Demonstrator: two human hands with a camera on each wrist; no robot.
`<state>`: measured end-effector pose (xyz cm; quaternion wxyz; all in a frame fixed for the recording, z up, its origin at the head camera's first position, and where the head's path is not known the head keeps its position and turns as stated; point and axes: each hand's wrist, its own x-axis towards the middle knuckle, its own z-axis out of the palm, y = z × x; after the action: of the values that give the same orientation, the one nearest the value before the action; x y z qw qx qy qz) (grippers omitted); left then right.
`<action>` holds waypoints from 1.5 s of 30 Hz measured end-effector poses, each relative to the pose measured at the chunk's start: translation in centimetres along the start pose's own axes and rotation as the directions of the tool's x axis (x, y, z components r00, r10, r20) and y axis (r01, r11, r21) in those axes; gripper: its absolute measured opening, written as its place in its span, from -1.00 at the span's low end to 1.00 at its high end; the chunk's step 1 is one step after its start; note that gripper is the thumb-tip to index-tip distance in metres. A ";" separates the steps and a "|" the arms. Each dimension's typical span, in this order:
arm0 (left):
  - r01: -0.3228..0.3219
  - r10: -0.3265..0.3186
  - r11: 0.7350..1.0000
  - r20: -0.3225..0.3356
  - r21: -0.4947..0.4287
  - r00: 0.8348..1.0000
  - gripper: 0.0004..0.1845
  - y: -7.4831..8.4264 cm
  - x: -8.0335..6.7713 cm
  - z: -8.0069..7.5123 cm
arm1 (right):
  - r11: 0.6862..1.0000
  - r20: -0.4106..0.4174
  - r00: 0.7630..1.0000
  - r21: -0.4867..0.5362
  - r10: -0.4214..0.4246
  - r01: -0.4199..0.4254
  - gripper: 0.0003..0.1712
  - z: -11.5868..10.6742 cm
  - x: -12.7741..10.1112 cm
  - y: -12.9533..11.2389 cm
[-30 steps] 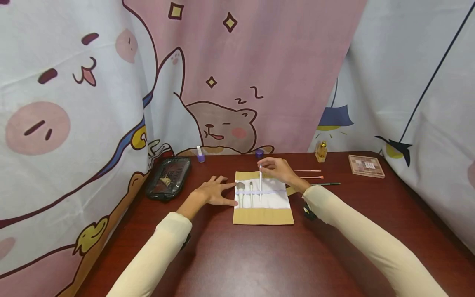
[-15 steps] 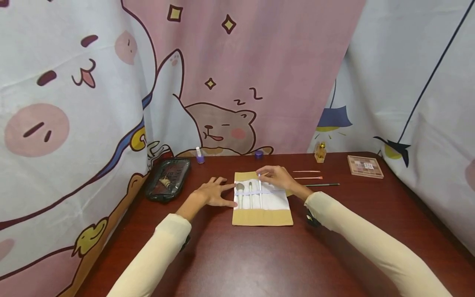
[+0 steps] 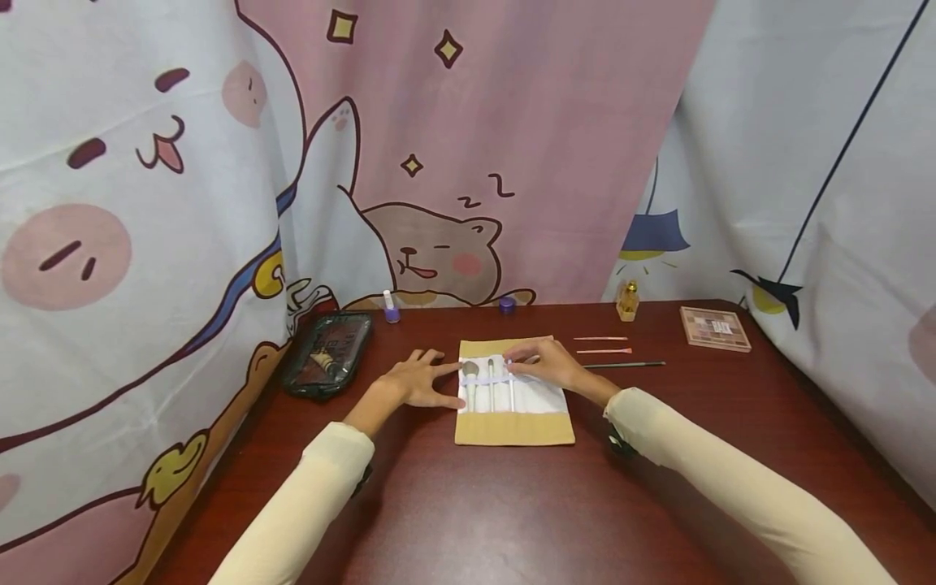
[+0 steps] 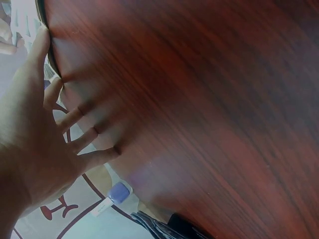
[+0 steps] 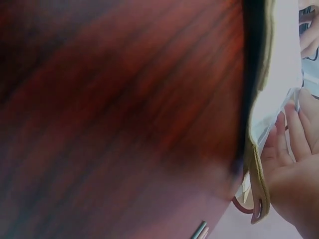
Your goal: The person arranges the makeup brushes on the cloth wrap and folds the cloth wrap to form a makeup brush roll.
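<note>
A tan brush roll [image 3: 515, 429] with a white lining lies unfolded on the table. My right hand [image 3: 550, 363] pinches the upper part of a white-handled makeup brush [image 3: 513, 396], which runs down over the lining; its top is hidden by the fingers. To its left, a large fluffy brush [image 3: 471, 386] and a slim brush [image 3: 491, 388] sit under the lilac band. Spread flat on the left, my left hand [image 3: 415, 382] touches the roll's left edge with thumb and index finger. The left wrist view shows those straight fingers [image 4: 84, 113] with their tips on the wood.
Several thin brushes [image 3: 625, 365] lie to the right of the roll. A black see-through pouch [image 3: 332, 349] is at left. Along the back stand a nail polish bottle [image 3: 391, 310], a purple jar [image 3: 507, 305], a gold perfume bottle [image 3: 627, 302] and an eyeshadow palette [image 3: 715, 329].
My right hand has come down toward me, sliding the white brush lower along the lining, beneath the band. The left hand has stayed at the roll's edge.
</note>
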<state>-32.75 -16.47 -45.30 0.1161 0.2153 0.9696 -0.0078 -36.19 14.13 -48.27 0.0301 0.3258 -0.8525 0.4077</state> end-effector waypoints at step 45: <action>0.008 -0.008 1.000 0.003 -0.001 1.000 0.00 0.2 -0.1 0.0 | 0.993 0.015 0.995 -0.068 0.095 -0.094 -0.56 -7.0 -3.4 1.1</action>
<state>-32.58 -16.36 -45.30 0.1175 0.2114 0.9703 -0.0079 -35.62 21.42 -45.40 0.0137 0.2875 -0.8805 0.3766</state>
